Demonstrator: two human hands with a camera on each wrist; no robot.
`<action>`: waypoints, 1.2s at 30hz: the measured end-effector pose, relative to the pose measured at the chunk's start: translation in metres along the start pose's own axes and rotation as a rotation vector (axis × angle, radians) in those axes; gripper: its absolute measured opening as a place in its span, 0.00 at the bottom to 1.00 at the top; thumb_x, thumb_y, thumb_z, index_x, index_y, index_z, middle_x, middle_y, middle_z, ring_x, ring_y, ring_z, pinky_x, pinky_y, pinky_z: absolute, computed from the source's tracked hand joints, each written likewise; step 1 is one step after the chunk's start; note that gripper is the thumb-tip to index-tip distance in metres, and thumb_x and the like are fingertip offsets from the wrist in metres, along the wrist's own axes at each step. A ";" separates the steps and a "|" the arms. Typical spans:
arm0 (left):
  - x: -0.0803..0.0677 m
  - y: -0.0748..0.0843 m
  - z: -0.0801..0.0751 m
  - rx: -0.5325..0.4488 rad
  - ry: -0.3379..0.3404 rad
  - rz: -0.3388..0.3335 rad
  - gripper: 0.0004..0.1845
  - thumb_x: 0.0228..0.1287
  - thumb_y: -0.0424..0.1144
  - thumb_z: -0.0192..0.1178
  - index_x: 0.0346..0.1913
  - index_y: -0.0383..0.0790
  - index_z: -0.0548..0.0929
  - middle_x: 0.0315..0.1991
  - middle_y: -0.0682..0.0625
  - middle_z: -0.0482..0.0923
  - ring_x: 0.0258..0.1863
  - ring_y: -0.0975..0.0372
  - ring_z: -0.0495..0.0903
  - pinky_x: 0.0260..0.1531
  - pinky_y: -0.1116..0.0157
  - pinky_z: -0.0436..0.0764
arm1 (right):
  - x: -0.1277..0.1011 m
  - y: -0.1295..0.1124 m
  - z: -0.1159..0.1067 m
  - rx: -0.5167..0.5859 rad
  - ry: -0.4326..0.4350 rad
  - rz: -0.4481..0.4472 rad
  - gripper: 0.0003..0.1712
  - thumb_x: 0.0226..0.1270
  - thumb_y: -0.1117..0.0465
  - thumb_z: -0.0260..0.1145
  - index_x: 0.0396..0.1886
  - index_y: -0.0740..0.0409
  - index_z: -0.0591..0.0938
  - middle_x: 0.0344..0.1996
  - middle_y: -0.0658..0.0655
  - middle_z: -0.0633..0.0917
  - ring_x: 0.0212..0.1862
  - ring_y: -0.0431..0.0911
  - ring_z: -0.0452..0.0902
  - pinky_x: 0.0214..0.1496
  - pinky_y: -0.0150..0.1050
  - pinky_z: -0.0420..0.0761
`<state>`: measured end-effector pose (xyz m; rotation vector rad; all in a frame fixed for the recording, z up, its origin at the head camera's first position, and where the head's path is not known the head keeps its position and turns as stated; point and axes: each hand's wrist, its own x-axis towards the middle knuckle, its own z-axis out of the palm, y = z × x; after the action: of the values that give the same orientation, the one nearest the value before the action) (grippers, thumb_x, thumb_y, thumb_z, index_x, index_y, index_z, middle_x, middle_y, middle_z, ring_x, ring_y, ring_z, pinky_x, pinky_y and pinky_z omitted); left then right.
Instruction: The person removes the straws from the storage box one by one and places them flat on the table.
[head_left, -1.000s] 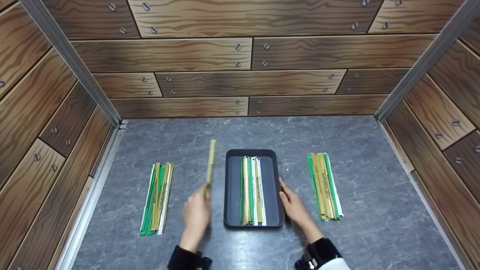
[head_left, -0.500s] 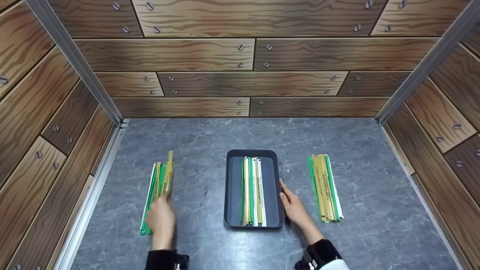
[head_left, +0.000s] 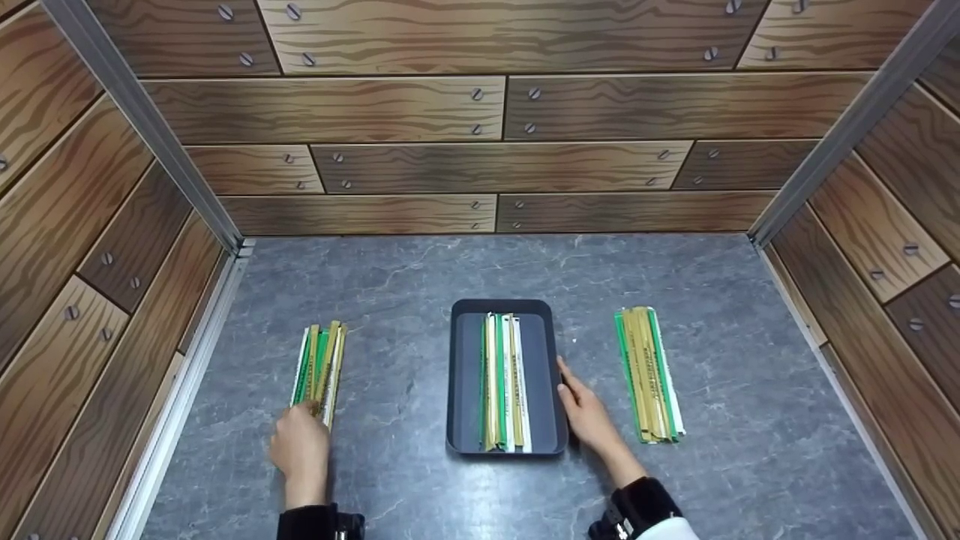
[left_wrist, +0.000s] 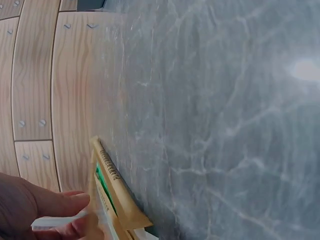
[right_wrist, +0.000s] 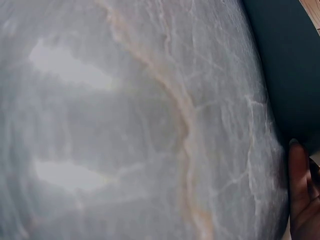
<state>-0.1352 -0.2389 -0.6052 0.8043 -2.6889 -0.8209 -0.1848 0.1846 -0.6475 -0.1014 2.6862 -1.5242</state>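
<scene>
My left hand (head_left: 301,442) is at the near end of the left row of long, thin stick packets (head_left: 327,367), green, gold and white. In the left wrist view, its thumb and fingers pinch a blurred gold stick packet (left_wrist: 92,187); a printed gold packet (left_wrist: 117,185) lies right beside it. The near ends of the row are hidden by the hand in the head view. My right hand (head_left: 589,416) rests against the right wall of a dark grey tray (head_left: 465,375), its fingers along the outer side. Inside the tray lies a row of green, gold and white stick packets (head_left: 504,382).
To the right of the tray lies another row of stick packets (head_left: 649,375) on the grey marbled tabletop (head_left: 405,262). Wood-patterned panels (head_left: 412,165) wall in the back and both sides, with metal rails (head_left: 176,142) at the corners.
My left hand has moved left from beside the tray, bringing a gold stick packet to the left row, then drawn back toward the row's near end. The right hand and tray stay put.
</scene>
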 end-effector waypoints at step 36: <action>-0.114 0.134 0.097 -0.048 -0.161 0.734 0.12 0.57 0.25 0.62 0.46 0.27 0.82 0.30 0.43 0.74 0.26 0.54 0.77 0.24 0.61 0.80 | 0.001 0.001 0.000 -0.008 0.007 -0.029 0.28 0.79 0.60 0.52 0.76 0.54 0.62 0.70 0.64 0.66 0.69 0.61 0.61 0.70 0.56 0.61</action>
<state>-0.1337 -0.0385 -0.6139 -0.2833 -2.7523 -0.7636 -0.1854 0.1851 -0.6486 -0.1365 2.7082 -1.5248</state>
